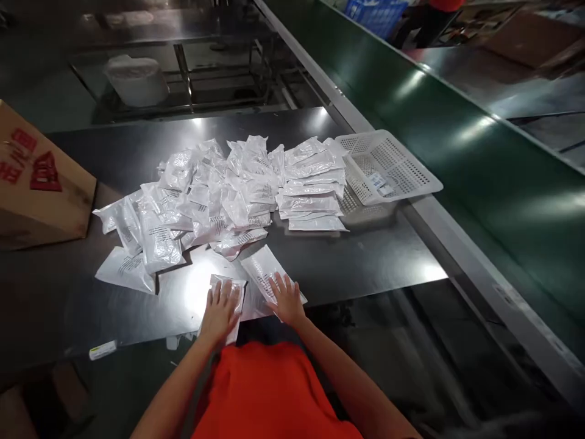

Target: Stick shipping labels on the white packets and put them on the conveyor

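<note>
My left hand (pixel 222 310) lies flat with fingers spread on a white plastic packet (pixel 236 329) at the table's front edge. Just to the right, my right hand (pixel 287 299) rests open on the lower end of another white packet (pixel 264 266), which lies at a slant and bears printed lines. Beyond both hands spreads a loose heap of similar white packets (pixel 214 198). At the heap's right side, several packets form a neater overlapping stack (pixel 313 183).
A white perforated basket (pixel 406 164) with small labelled items inside stands right of the stack, by the green conveyor belt (pixel 457 128). On the left is a cardboard box (pixel 41 189) with red print. A sticker (pixel 103 350) marks the steel table's (pixel 365 262) front edge.
</note>
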`<control>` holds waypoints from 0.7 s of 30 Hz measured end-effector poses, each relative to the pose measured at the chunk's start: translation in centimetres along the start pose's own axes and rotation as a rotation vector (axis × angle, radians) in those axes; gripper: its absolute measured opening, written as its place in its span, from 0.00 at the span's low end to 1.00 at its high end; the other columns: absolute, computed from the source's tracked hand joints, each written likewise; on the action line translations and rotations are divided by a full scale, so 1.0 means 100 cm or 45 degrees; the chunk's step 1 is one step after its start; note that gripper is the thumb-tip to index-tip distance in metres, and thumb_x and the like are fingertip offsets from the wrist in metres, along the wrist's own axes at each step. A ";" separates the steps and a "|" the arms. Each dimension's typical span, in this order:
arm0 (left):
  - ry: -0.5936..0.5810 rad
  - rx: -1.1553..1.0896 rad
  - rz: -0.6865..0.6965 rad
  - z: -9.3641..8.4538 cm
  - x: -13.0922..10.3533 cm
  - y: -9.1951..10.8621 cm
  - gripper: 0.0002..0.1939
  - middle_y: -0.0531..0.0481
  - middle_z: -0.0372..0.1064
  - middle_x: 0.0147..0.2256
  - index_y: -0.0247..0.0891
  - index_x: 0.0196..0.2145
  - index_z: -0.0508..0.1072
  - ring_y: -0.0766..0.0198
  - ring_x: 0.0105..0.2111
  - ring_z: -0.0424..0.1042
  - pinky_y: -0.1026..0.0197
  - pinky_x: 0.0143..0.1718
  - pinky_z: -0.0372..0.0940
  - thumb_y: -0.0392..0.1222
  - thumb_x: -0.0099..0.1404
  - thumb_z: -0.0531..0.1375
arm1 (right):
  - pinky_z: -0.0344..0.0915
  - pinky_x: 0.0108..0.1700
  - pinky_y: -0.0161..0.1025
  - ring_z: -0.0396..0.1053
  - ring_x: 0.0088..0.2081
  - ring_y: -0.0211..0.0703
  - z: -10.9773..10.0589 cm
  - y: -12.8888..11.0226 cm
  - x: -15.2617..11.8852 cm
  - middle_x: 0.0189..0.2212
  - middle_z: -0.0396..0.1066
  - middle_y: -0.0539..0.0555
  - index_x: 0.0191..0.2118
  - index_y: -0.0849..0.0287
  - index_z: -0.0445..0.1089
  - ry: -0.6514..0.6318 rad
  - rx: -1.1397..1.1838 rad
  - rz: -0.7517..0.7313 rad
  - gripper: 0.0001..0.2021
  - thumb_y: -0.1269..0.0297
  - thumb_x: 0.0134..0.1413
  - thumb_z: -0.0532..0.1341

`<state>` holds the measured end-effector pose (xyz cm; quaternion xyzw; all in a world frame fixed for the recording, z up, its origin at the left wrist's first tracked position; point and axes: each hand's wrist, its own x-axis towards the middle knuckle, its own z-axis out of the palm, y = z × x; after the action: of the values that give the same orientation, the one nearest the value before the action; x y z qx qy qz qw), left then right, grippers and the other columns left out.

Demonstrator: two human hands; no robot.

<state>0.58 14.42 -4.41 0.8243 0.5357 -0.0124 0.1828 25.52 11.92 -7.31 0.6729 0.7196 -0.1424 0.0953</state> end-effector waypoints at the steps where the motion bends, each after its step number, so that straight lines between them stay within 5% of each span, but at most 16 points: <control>1: -0.044 0.024 0.094 0.009 -0.007 -0.004 0.33 0.47 0.47 0.68 0.48 0.64 0.56 0.36 0.67 0.40 0.33 0.64 0.42 0.48 0.63 0.58 | 0.45 0.62 0.63 0.38 0.68 0.64 0.001 -0.005 -0.004 0.70 0.38 0.56 0.69 0.50 0.45 0.001 0.007 0.052 0.35 0.53 0.58 0.56; 3: -0.048 0.074 0.085 0.019 -0.009 -0.012 0.34 0.47 0.43 0.69 0.49 0.65 0.54 0.31 0.67 0.35 0.29 0.62 0.41 0.51 0.63 0.57 | 0.52 0.60 0.61 0.43 0.66 0.65 -0.002 -0.013 -0.008 0.70 0.37 0.56 0.69 0.50 0.44 -0.025 0.023 0.112 0.35 0.52 0.59 0.55; 5: 0.010 0.099 -0.103 0.021 0.005 -0.016 0.34 0.44 0.40 0.70 0.46 0.66 0.52 0.28 0.67 0.32 0.27 0.61 0.41 0.51 0.65 0.56 | 0.57 0.55 0.58 0.49 0.63 0.66 -0.010 -0.021 -0.008 0.70 0.37 0.56 0.69 0.50 0.43 -0.070 0.016 0.128 0.37 0.50 0.58 0.55; 10: 0.059 0.101 -0.227 0.003 0.034 -0.016 0.35 0.38 0.44 0.69 0.44 0.66 0.54 0.33 0.68 0.35 0.28 0.62 0.36 0.52 0.64 0.57 | 0.61 0.51 0.53 0.59 0.55 0.64 -0.023 -0.033 -0.005 0.70 0.38 0.60 0.69 0.52 0.43 -0.119 -0.038 -0.027 0.40 0.49 0.55 0.59; 17: 0.032 0.111 -0.337 0.018 -0.014 -0.021 0.34 0.43 0.41 0.69 0.35 0.67 0.48 0.43 0.68 0.38 0.40 0.65 0.44 0.43 0.66 0.51 | 0.62 0.51 0.49 0.58 0.56 0.63 -0.018 -0.058 0.004 0.68 0.41 0.69 0.70 0.59 0.42 -0.146 0.009 -0.185 0.44 0.47 0.54 0.61; 21: 0.003 0.106 -0.407 0.014 -0.011 -0.019 0.37 0.40 0.40 0.69 0.32 0.67 0.48 0.39 0.68 0.37 0.37 0.65 0.43 0.42 0.63 0.54 | 0.61 0.51 0.50 0.58 0.57 0.63 -0.019 -0.065 0.003 0.68 0.41 0.70 0.70 0.60 0.41 -0.139 -0.003 -0.219 0.43 0.49 0.55 0.60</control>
<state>-1.29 13.71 -6.03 0.7355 0.6592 -0.0624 0.1436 19.13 12.44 -5.16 0.5997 0.7687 -0.1857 0.1226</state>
